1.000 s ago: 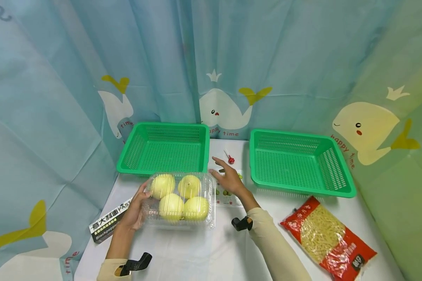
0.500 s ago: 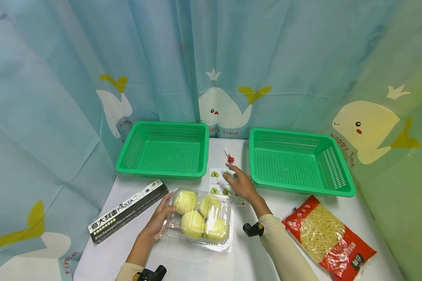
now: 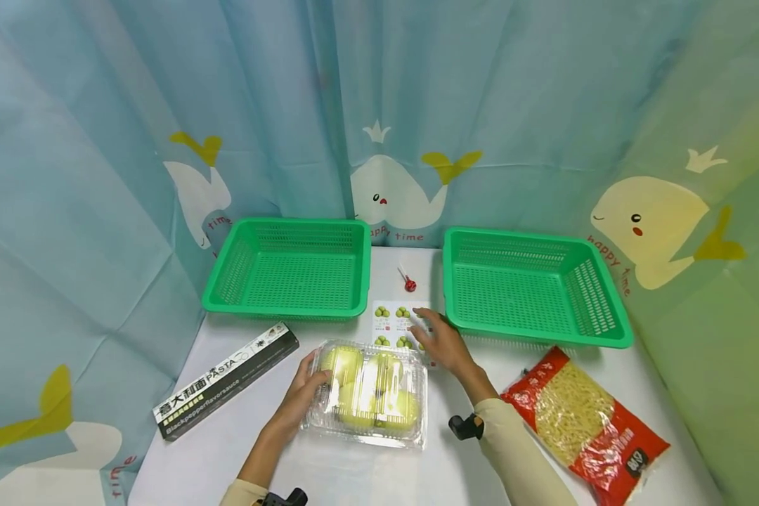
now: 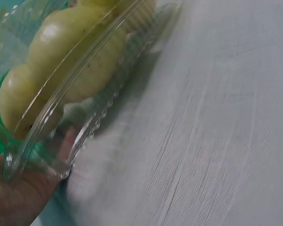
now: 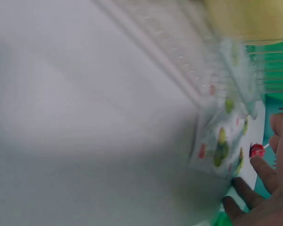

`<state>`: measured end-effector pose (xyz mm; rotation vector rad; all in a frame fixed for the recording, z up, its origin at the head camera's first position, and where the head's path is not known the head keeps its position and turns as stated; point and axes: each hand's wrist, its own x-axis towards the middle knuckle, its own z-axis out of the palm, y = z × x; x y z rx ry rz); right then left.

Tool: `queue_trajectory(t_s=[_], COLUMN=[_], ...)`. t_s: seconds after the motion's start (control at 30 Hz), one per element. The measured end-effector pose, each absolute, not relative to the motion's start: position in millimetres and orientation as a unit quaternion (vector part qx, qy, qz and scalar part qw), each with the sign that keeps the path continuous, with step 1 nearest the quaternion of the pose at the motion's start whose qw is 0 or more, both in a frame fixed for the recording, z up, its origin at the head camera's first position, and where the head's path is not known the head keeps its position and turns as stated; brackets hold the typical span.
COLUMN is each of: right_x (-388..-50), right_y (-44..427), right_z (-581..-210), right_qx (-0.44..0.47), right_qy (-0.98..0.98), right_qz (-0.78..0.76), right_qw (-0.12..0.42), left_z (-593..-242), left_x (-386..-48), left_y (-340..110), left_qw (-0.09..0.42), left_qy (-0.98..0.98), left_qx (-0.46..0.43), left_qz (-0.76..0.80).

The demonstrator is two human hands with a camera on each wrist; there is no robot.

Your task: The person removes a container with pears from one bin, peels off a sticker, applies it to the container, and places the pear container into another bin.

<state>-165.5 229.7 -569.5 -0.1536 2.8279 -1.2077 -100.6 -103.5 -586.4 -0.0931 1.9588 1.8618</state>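
My left hand (image 3: 299,399) grips the left end of a clear plastic fruit box (image 3: 411,439), thumb on the near side of its lid. Inside sit several round yellow-green fruits (image 3: 357,404). The left wrist view shows the box's ridged rim (image 4: 96,125) tilted over the white cloth. To the right, my right hand (image 3: 448,346) hovers with spread fingers, holding nothing, near a sheet of fruit stickers (image 3: 382,325). The box covers the sheet's near part. In the right wrist view the fingers (image 5: 266,176) are apart from the box.
Two green baskets stand at the back, one left (image 3: 284,309) and one right (image 3: 537,334). Between them lies a red lollipop (image 3: 410,284). A black-and-white pasta box (image 3: 228,379) lies at left, a red bag of pasta (image 3: 585,425) at right.
My left hand has brought the fruit box rightward and nearer, uncovering the pasta box, then shifted slightly right. My right hand has moved right and nearer, its fingers still spread.
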Motion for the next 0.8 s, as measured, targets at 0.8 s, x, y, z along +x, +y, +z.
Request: queue_trajectory(t_s=[0.8], right_x=[-145.1], right_y=[248.9], right_z=[-603.4], right_qx=[-0.172], right_qy=[0.956], right_qz=[-0.207], right_qw=[-0.119], left_z=[-589.3], left_x=[-101.7], left_y=[-88.9], left_qw=[0.133], left_qy=[0.724], left_qx=[-0.081], left_qz=[0.672])
